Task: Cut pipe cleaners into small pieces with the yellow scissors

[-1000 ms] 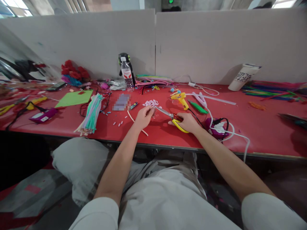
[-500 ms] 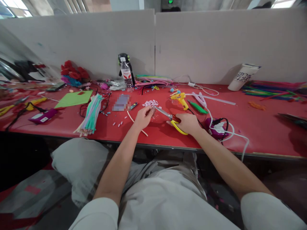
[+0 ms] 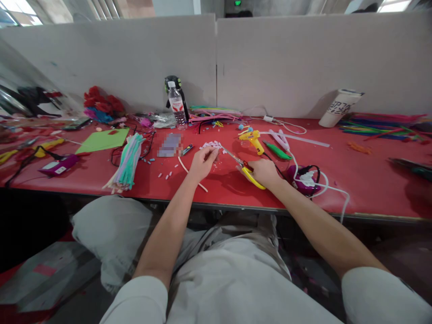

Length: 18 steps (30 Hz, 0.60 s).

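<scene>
My left hand point(image 3: 202, 163) is closed in a pinch over the red table, just in front of a heap of short pale pink pieces point(image 3: 211, 145). What its fingertips hold, if anything, is too small to make out. My right hand point(image 3: 265, 173) grips a pair of scissors point(image 3: 251, 177) with yellow and red handles. The metal blades point up and left, their tips near my left fingertips and the heap. A thin cream-coloured strip point(image 3: 183, 166) lies beside and partly under my left wrist. Several loose pink bits point(image 3: 166, 177) are scattered to the left.
A yellow glue gun point(image 3: 253, 140) and a green tool point(image 3: 277, 150) lie beyond my right hand. Left stand a bundle of pastel pipe cleaners point(image 3: 130, 162) and a water bottle point(image 3: 177, 105). A purple box point(image 3: 303, 180) with cables sits right, a white cup point(image 3: 340, 109) behind.
The scissor tips have come slightly away from my left fingertips, toward the heap. Both hands stay in nearly the same place, and the view has shifted a little.
</scene>
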Each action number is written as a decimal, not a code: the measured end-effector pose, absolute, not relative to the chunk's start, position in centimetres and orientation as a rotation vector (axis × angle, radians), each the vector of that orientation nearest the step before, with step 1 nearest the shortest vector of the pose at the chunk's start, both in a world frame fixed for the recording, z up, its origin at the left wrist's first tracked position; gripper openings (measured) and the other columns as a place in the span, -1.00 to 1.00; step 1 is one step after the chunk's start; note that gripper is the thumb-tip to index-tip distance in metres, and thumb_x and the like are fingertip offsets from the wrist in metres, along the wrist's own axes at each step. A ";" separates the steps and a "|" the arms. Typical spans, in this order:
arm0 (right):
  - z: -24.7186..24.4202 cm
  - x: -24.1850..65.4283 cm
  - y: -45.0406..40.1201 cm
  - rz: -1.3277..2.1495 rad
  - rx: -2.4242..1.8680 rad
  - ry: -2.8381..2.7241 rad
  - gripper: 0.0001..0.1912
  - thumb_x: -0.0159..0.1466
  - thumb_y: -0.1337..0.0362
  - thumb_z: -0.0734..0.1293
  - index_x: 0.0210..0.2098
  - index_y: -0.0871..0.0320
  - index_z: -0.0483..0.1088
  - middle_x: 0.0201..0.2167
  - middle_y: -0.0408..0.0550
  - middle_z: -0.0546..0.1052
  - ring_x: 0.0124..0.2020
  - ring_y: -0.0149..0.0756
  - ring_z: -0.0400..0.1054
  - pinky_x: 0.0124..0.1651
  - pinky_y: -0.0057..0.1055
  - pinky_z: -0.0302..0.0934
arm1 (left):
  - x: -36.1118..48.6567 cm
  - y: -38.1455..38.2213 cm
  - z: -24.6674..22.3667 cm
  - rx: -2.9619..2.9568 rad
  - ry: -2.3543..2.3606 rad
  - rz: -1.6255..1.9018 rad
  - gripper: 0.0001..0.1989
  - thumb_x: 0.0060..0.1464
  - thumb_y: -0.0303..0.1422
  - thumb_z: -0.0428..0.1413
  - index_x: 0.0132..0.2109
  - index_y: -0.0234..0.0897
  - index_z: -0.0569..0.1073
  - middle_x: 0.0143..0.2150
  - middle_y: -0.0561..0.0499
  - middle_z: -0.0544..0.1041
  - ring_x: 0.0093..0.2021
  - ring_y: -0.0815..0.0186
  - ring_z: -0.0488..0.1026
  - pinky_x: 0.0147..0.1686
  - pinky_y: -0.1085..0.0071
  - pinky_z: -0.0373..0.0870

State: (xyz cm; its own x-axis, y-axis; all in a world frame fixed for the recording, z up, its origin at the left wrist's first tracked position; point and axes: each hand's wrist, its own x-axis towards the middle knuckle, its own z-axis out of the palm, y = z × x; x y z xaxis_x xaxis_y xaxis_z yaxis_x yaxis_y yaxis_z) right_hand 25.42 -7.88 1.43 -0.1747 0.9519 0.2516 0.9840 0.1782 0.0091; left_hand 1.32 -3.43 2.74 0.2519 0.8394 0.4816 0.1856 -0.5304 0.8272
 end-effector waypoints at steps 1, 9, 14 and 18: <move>1.3 25.4 -7.8 -0.248 -1.877 -2.242 -0.38 0.29 -0.24 0.09 -0.45 0.13 0.46 -0.53 0.10 0.52 -0.47 -0.18 0.36 -0.43 -0.33 -0.12 | 1.3 -3.4 2.8 1.885 0.929 1.302 -0.69 0.24 -0.13 0.04 -0.32 -0.28 0.43 -0.44 0.02 0.45 -0.41 0.38 0.39 -0.34 0.43 0.36; 1.0 26.2 -7.5 0.001 -1.847 -2.001 -0.47 0.15 -0.25 0.26 -0.56 0.09 0.27 -0.61 -0.05 0.40 -0.54 -0.27 0.22 -0.46 -0.36 -0.08 | 0.2 -3.1 2.4 1.872 0.964 1.227 -0.71 0.22 -0.14 0.05 -0.33 -0.27 0.42 -0.44 0.03 0.45 -0.40 0.38 0.39 -0.32 0.43 0.35; 1.4 26.4 -7.5 0.285 -1.705 -1.871 -0.48 0.08 -0.23 0.35 -0.52 0.08 0.15 -0.61 -0.18 0.29 -0.56 -0.39 0.09 -0.46 -0.41 -0.03 | -0.2 -2.7 1.7 1.782 0.942 1.178 -0.71 0.27 -0.19 -0.01 -0.37 -0.26 0.31 -0.51 0.09 0.29 -0.52 0.43 0.24 -0.48 0.47 0.21; 1.6 26.2 -7.8 0.381 -1.574 -1.907 -0.45 0.06 -0.23 0.37 -0.52 0.09 0.13 -0.59 -0.23 0.23 -0.54 -0.43 0.04 -0.46 -0.43 -0.04 | 0.0 -2.9 1.9 1.800 0.916 1.181 -0.64 0.30 -0.18 -0.07 -0.44 -0.25 0.23 -0.54 0.09 0.24 -0.54 0.43 0.20 -0.50 0.45 0.20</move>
